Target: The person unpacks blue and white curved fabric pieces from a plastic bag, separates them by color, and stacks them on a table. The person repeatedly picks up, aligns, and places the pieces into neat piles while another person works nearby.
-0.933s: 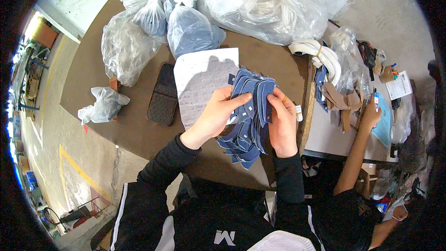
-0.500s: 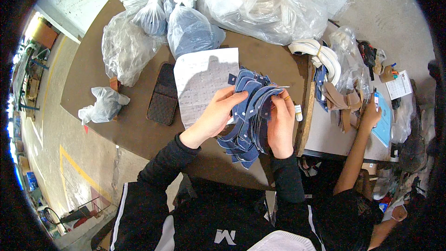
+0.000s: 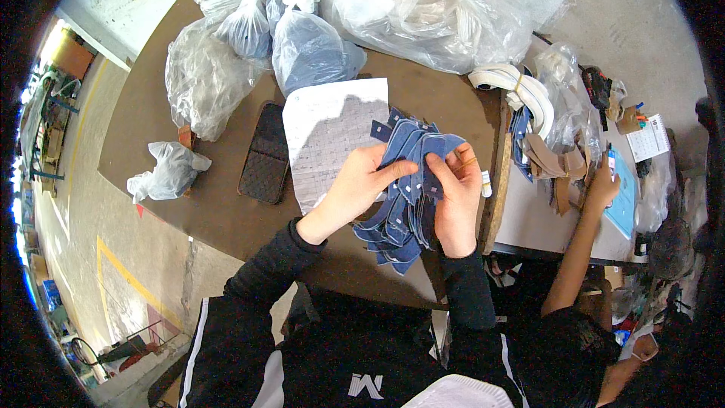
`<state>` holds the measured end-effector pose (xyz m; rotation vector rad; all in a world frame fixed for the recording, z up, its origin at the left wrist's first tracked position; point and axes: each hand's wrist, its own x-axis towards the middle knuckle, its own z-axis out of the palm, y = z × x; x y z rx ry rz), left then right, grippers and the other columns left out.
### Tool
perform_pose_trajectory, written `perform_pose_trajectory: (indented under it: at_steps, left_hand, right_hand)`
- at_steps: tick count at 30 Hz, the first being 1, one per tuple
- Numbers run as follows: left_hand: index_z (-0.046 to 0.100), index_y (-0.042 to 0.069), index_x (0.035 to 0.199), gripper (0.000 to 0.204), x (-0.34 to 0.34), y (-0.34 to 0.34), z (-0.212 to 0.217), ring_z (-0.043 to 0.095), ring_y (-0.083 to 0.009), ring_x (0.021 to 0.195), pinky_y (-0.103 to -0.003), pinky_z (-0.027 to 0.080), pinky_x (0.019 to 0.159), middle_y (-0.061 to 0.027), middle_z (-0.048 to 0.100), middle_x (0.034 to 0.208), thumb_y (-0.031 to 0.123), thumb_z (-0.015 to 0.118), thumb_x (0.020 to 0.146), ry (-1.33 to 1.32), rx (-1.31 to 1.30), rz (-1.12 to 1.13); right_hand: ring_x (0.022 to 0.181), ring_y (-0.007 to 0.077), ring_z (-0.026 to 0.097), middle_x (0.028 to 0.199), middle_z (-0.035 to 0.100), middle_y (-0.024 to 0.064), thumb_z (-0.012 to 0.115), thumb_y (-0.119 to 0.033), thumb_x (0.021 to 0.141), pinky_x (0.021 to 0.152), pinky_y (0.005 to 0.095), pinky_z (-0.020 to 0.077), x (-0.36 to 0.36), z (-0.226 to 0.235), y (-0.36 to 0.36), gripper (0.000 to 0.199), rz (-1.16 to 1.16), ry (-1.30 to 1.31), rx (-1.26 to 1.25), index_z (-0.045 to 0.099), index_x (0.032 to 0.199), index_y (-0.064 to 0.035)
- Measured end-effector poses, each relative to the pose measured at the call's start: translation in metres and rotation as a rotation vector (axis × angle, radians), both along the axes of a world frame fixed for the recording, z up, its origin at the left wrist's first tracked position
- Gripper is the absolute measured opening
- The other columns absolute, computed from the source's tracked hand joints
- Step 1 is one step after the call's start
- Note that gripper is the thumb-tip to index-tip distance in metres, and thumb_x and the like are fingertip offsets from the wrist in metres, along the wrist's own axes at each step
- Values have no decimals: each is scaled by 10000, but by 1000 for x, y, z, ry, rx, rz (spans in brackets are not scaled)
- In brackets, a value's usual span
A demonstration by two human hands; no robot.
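Observation:
A thick bundle of cut denim pieces [image 3: 396, 215], dark blue with small white tags, is held up over the brown table. My left hand [image 3: 362, 181] grips the bundle's left side, its thumb pressed on the front pieces. On the right side, my right hand [image 3: 455, 200] pinches the upper edge of the front pieces between thumb and fingers. Several pieces fan out below both hands. Behind the left hand lies a white sheet with a printed grid [image 3: 325, 151], partly covered by that hand and the denim.
A dark quilted phone case [image 3: 264, 155] lies left of the sheet. Plastic bags [image 3: 317, 53] crowd the table's far side, and a small tied bag [image 3: 168, 170] sits at the left edge. A co-worker's hand [image 3: 602, 185] is at the adjoining right table, near a blue folder [image 3: 622, 196].
My right thumb has come over the front of the denim, and the top pieces now lie flatter toward me. My left thumb has shifted slightly right. The bundle stays in both hands.

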<state>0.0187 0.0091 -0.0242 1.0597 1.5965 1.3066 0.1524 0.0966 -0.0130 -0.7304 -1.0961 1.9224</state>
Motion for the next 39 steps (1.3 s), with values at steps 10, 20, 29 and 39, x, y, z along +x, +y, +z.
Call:
perform_pose_trajectory:
  at_steps: [10, 20, 29, 39]
  left_hand:
    - [542, -20, 1196, 443, 5, -2, 6, 594, -172, 964, -295, 451, 865, -109, 647, 1020, 363, 376, 1050, -41, -64, -37]
    - [474, 6, 1313, 415, 16, -2, 5, 508, -183, 1180, -311, 371, 1011, -138, 581, 1228, 314, 408, 1043, -69, 157, 16]
    - [534, 19, 1249, 313, -22, 5, -5, 596, -182, 1118, -307, 474, 898, -118, 656, 1126, 199, 535, 992, -18, 165, 182]
    - [560, 37, 1221, 319, -18, 5, -15, 633, -224, 1028, -342, 496, 845, -117, 664, 1086, 184, 594, 940, 103, 140, 100]
  right_hand:
    - [1063, 168, 561, 1154, 603, 74, 571, -37, 906, 958, 284, 412, -2, 11, -8, 329, 89, -75, 69, 557, 1229, 26]
    - [1081, 162, 546, 1139, 597, 119, 490, -37, 970, 969, 299, 408, 6, 24, 8, 238, -30, -353, 577, 528, 1202, -4]
    - [977, 291, 547, 1033, 549, 121, 477, -85, 873, 861, 410, 423, 8, -35, 100, 280, -128, -1348, 1683, 556, 1140, -58]
    - [1131, 409, 494, 1223, 529, 231, 522, -206, 934, 954, 421, 418, -3, -43, 153, 414, 172, -1225, 1083, 522, 1268, 38]
